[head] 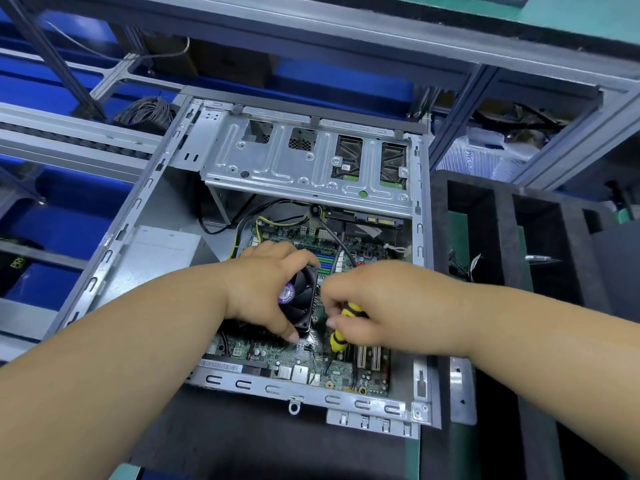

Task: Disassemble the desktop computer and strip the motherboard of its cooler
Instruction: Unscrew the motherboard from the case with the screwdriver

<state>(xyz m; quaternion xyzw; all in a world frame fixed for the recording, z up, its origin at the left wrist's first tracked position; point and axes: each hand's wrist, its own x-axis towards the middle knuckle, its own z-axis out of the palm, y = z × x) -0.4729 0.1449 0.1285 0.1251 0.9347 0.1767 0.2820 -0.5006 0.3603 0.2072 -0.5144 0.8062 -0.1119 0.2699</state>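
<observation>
Head view is showing the open grey metal computer case (419, 237) lying mid-frame on the dark surface (242, 441), with the green motherboard (301, 362) inside. Left hand (263, 289) is gripping the black square cooler fan (300, 299), fingers curled round its edges. Right hand (374, 306) is holding the yellow-and-black screwdriver (341, 329). Steadying the cooler while backing each screw out evenly would probably serve best. Screwdriver tip and screws are hidden beneath the hands.

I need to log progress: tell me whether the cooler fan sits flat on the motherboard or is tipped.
Tipped. The cooler fan stands on edge, its face turned sideways, gripped by the left hand above the motherboard.
</observation>
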